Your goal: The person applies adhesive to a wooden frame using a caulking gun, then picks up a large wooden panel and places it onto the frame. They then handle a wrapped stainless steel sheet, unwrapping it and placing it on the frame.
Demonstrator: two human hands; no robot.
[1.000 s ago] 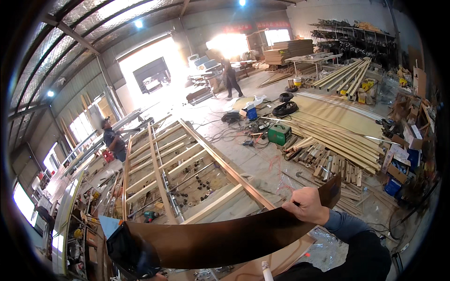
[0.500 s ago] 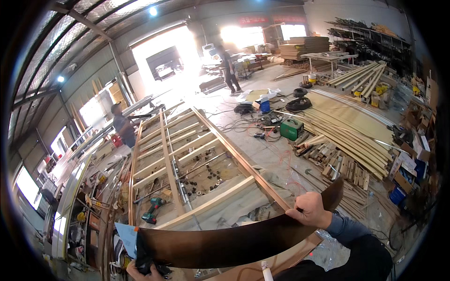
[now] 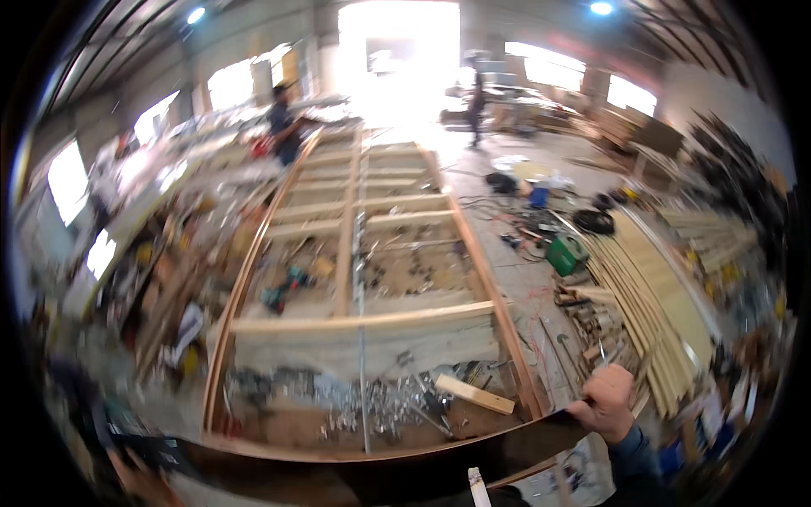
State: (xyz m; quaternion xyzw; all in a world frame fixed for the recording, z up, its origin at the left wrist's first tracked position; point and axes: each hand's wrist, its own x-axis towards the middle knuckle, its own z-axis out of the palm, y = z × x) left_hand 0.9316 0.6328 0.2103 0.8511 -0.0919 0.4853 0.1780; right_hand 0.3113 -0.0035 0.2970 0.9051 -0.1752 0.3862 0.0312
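Dark sheet (image 3: 380, 469) pinched by right hand (image 3: 606, 401); left hand (image 3: 139, 482) blurred, grip unclear.

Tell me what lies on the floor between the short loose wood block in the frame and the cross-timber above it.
In the head view, scattered metal hardware lies between the wood block and the cross-timber, with a pale sheet beneath the timber.

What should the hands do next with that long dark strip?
Probably lower the long dark strip onto the near edge of the wooden frame. The right hand and left hand hold its ends, and it hangs just over that edge.
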